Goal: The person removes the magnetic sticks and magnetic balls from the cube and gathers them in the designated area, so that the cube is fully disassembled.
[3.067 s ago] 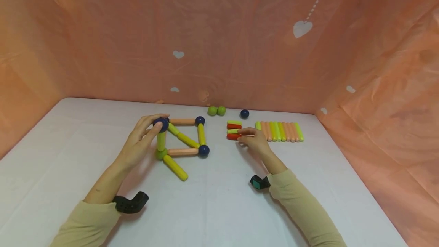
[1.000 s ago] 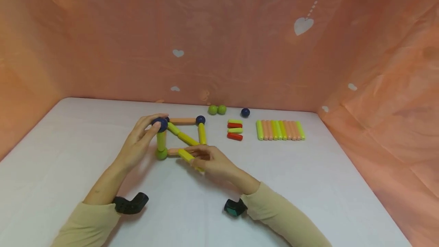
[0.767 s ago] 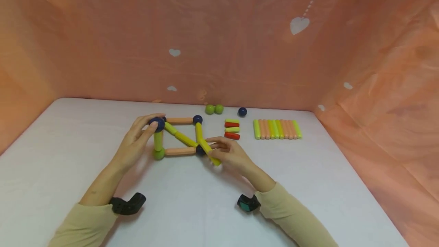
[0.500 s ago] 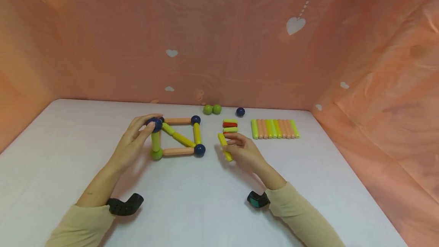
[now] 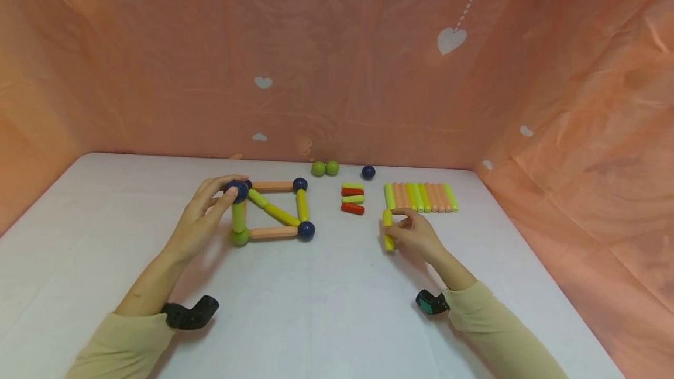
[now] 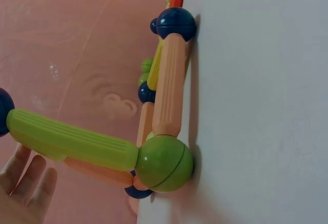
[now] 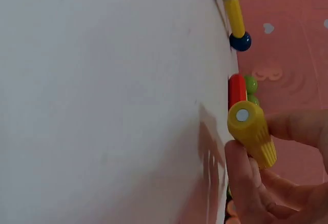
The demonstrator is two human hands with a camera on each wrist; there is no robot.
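In the head view my left hand (image 5: 196,224) grips a dark blue ball (image 5: 239,191) on top of a standing light green rod (image 5: 239,217). That rod rises from a green ball (image 6: 166,163), the near left corner of a flat frame of peach and yellow rods with blue balls at other corners. A light green and yellow diagonal (image 5: 274,209) crosses the frame. My right hand (image 5: 420,237) pinches a yellow rod (image 5: 388,231) between thumb and fingers, just in front of the row of rods. Its white end disc faces the camera in the right wrist view.
A row of green, peach and yellow rods (image 5: 422,197) lies at the right. Left of it are short red (image 5: 353,208) and green rods (image 5: 353,199). Two green balls (image 5: 325,168) and a blue ball (image 5: 368,172) sit by the back edge, before a peach curtain (image 5: 337,63).
My right hand has left the short rods, taken the yellow rod from beside the green ball, and carried it right to the rod row. My left hand has kept its grip on the blue ball.
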